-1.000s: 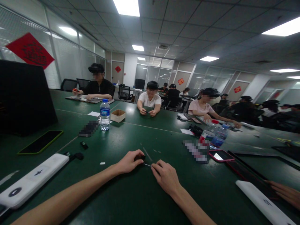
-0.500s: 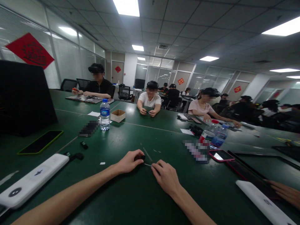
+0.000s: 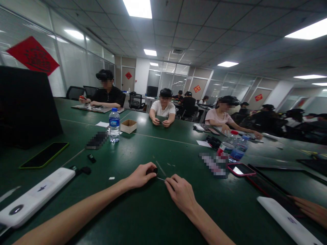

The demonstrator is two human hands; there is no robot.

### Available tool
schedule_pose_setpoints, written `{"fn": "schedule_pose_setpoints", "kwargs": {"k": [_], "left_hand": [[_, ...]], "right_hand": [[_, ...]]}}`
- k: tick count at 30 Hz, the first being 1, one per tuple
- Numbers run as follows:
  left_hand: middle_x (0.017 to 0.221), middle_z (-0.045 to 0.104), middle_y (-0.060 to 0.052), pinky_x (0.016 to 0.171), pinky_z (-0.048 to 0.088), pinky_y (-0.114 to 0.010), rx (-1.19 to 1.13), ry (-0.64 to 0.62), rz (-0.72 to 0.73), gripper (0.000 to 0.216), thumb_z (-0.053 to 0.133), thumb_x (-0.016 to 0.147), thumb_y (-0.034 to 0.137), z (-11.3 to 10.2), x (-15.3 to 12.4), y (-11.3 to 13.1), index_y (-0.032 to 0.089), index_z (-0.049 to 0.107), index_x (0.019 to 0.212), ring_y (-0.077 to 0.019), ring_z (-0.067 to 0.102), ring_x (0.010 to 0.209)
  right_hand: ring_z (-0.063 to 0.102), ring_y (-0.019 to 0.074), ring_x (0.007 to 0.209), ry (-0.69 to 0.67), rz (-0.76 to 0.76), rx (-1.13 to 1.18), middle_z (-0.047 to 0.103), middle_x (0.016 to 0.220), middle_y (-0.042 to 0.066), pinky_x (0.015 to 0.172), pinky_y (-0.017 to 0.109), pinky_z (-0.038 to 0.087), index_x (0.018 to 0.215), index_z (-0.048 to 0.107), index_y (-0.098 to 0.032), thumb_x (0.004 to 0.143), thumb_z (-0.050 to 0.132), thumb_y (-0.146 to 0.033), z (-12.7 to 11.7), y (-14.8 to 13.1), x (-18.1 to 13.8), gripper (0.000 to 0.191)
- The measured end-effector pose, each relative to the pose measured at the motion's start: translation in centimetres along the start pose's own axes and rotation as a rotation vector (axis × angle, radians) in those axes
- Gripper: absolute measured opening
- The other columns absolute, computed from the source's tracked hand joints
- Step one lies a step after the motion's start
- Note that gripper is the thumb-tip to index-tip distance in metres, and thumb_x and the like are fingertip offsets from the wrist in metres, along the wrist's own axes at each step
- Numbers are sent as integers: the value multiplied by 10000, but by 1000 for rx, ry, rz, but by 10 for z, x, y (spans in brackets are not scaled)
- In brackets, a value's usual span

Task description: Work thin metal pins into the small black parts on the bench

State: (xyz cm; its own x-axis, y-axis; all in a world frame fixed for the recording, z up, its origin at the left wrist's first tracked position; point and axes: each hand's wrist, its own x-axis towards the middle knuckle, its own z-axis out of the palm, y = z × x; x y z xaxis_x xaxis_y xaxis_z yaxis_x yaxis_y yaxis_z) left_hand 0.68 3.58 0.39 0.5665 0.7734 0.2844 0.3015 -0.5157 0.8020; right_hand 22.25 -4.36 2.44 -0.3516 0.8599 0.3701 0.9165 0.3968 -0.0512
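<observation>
My left hand (image 3: 141, 176) rests on the green table (image 3: 153, 211), fingers curled round a small black part (image 3: 154, 171). Just to its right, my right hand (image 3: 180, 192) pinches a thin pale pin (image 3: 160, 179) whose tip points at the black part. The two hands nearly touch. A few more thin pale pins (image 3: 160, 167) lie on the table just beyond them.
A white power bank (image 3: 33, 197) lies at the near left with a green-edged phone (image 3: 44, 154) and a black box (image 3: 25, 105) behind it. A water bottle (image 3: 114, 125), a cardboard box (image 3: 128, 126), bottles (image 3: 236, 148) and a pink phone (image 3: 241, 169) stand farther off. Several people sit across the table.
</observation>
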Motion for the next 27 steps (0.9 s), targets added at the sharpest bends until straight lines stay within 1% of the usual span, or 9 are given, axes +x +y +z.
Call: {"fn": "schedule_pose_setpoints", "kwargs": {"k": [11,17,27], "left_hand": [[971,660,-35,814,454,-299,-2,-15,5,256,548,880,328,-2,0,0,173,567,1082,-168,605,876],[962,664,-37,813,454,-300,16,-11,5,259,549,874,330,-2,0,3,169,577,1075,-174,607,873],[947,658,-37,789,452,-296,32,-9,9,280,535,882,353,-3,-1,4,169,579,1089,-175,601,862]], "right_hand": [[558,117,696,37,-6,-13,625,899,38,604,231,397,984,670,-223,956,405,-330,2,0,0,287],[561,116,681,57,-25,-11,628,882,53,595,230,397,971,677,-212,961,382,-345,3,1,0,324],[560,120,699,52,-10,-8,624,882,46,612,230,399,971,671,-215,961,389,-335,2,0,0,306]]}}
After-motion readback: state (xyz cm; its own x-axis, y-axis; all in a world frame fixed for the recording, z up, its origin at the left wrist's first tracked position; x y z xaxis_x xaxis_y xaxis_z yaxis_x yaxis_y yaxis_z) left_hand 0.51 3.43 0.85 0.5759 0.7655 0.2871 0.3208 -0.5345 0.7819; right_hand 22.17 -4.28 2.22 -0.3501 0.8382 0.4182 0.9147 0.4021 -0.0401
